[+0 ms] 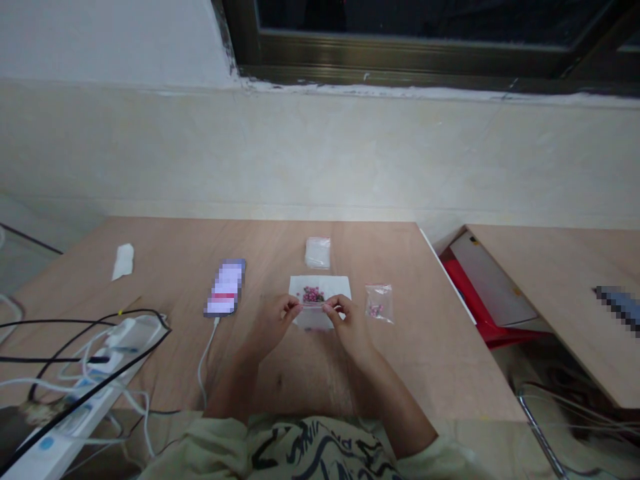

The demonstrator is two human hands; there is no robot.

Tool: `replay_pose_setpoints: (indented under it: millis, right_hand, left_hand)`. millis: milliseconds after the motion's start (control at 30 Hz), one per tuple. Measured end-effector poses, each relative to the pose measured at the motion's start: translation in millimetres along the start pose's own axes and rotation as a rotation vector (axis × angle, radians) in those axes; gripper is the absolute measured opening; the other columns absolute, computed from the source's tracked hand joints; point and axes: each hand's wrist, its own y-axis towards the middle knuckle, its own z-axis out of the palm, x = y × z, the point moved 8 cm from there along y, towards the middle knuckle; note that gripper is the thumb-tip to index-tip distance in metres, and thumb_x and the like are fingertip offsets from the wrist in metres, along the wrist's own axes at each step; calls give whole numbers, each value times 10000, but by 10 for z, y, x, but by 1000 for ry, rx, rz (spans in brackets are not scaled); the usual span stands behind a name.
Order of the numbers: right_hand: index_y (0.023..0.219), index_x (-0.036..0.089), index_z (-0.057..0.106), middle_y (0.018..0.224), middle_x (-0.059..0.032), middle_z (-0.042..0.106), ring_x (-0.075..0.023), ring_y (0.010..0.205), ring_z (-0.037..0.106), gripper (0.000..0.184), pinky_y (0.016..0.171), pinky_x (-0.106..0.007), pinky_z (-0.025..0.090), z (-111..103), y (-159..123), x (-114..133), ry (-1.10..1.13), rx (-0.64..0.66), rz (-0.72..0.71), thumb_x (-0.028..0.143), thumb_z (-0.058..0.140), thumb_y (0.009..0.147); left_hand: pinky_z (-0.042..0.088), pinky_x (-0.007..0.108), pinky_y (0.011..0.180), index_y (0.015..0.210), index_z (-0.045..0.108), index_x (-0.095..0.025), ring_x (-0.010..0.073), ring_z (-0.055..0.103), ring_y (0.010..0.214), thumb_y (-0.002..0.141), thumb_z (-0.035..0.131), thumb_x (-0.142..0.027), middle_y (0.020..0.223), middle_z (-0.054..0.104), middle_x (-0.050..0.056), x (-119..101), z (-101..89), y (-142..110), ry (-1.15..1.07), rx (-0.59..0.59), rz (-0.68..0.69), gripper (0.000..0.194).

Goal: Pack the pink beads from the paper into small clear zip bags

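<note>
My left hand [274, 325] and my right hand [351, 328] pinch opposite ends of the top edge of a small clear zip bag [314, 316]. A thin red line runs along that edge between my fingertips. Under and behind the bag lies a white sheet of paper [336, 284], with a cluster of small pink and dark beads [313, 293] on it. Faint pinkish spots show near the bag's lower end, too small to make out. To the right of my right hand, another clear zip bag [380, 303] lies flat with a few pink beads inside.
A stack of clear zip bags [318, 253] lies beyond the paper. On the left are a phone [225, 288] with a white charging cable [201, 367], a scrap of white paper [123, 261], and a power strip [95, 393] with tangled cords. A second table [565, 267] stands right, across a gap.
</note>
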Motion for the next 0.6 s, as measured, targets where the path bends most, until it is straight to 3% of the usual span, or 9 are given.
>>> replay_pose_setpoints:
  millis: [167, 400, 600]
  right_hand:
    - [709, 172, 576, 704, -16, 593, -143, 681, 526, 157, 648, -271, 408, 111, 11, 25, 143, 99, 30, 326, 563, 682]
    - [621, 164, 572, 579, 4, 563, -122, 568, 496, 149, 581, -266, 413, 79, 43, 70, 238, 34, 65, 308, 595, 651]
    - [663, 175, 584, 657, -6, 594, -134, 582, 522, 244, 548, -279, 442, 246, 24, -13, 475, 204, 190, 406, 634, 602]
  left_hand:
    - [403, 251, 649, 733, 536, -178, 142, 523, 685, 788, 423, -327, 693, 551, 1, -5, 32, -19, 4, 16, 32, 195]
    - [412, 244, 675, 776, 557, -177, 139, 530, 724, 787, 434, -310, 736, 579, 8, -103, 110, -8, -121, 139, 62, 182]
    - [405, 258, 710, 718, 575, -165, 142, 525, 729, 766, 475, -283, 720, 579, 16, -181, -21, 5, -125, 29, 120, 162]
